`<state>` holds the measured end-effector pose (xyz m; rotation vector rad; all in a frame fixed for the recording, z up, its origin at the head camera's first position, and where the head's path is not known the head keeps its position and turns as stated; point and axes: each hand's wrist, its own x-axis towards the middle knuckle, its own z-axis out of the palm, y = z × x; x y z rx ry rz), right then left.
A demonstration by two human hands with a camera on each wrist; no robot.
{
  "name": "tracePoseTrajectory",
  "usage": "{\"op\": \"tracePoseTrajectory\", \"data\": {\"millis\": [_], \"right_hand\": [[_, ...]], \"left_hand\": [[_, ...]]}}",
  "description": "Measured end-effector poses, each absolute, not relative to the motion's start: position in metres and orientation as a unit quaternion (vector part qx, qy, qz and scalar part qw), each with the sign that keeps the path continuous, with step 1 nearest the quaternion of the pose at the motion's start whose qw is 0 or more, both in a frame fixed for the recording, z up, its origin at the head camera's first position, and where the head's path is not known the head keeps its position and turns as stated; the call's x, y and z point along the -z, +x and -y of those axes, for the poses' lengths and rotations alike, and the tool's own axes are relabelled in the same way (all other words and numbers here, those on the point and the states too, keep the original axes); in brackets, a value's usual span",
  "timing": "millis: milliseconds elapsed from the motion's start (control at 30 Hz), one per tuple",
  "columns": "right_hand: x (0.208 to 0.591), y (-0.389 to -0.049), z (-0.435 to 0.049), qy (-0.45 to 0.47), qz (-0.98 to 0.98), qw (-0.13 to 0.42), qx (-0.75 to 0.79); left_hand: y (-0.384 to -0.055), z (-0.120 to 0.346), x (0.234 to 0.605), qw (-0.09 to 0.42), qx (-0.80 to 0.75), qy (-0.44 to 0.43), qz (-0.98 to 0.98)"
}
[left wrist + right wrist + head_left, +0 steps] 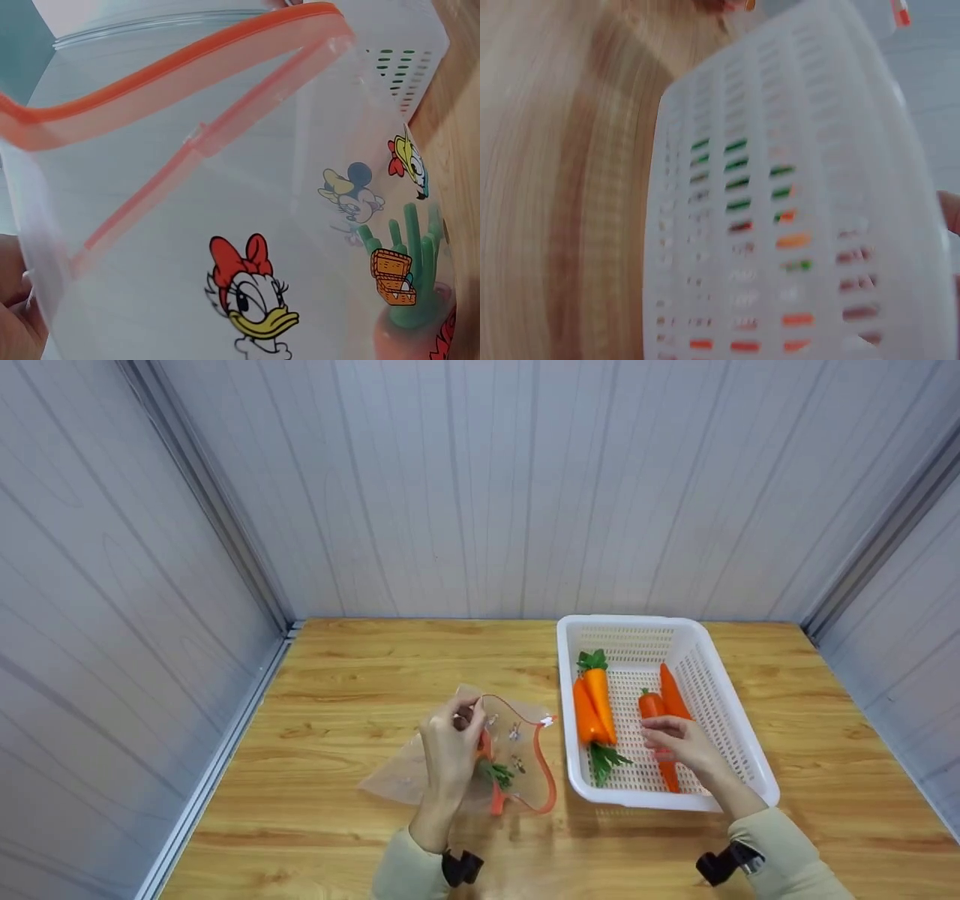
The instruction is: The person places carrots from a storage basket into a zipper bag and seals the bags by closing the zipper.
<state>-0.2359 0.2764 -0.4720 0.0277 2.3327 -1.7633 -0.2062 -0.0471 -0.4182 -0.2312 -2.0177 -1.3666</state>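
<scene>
My left hand [450, 742] pinches the upper edge of a clear zip bag [401, 776] with orange trim and cartoon prints. The bag's mouth gapes toward the right. Inside it lies a carrot [409, 322] with green stalks, seen at the lower right of the left wrist view. Over the right part of a white basket [566, 675] hovers my right hand [686, 746], fingers bent loosely with a gap to the thumb. Just beyond its fingertips is a short carrot [651, 703], with a longer carrot [673, 697] beside it. Another orange piece [669, 780] shows below the hand.
Two orange carrots [598, 697] with green leaves lie along the basket's left side. A white slider [547, 721] sits on the bag's trim. The wood-grain table [337, 660] is walled by pale panels [487, 487] at the back and sides.
</scene>
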Motion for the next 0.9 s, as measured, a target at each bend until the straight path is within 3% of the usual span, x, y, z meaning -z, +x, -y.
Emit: {"op": "tracePoseTrajectory", "data": {"millis": [567,900], "right_hand": [[0.500,-0.253,-0.314,0.108,-0.809,0.173,0.551],[0.494,-0.248,-0.308,0.193,-0.796,0.200,0.538]], "left_hand": [[-0.205,0.046,0.420,0.354,0.512,-0.094,0.777],[-0.204,0.047,0.421,0.348,0.513,-0.086,0.780]]}}
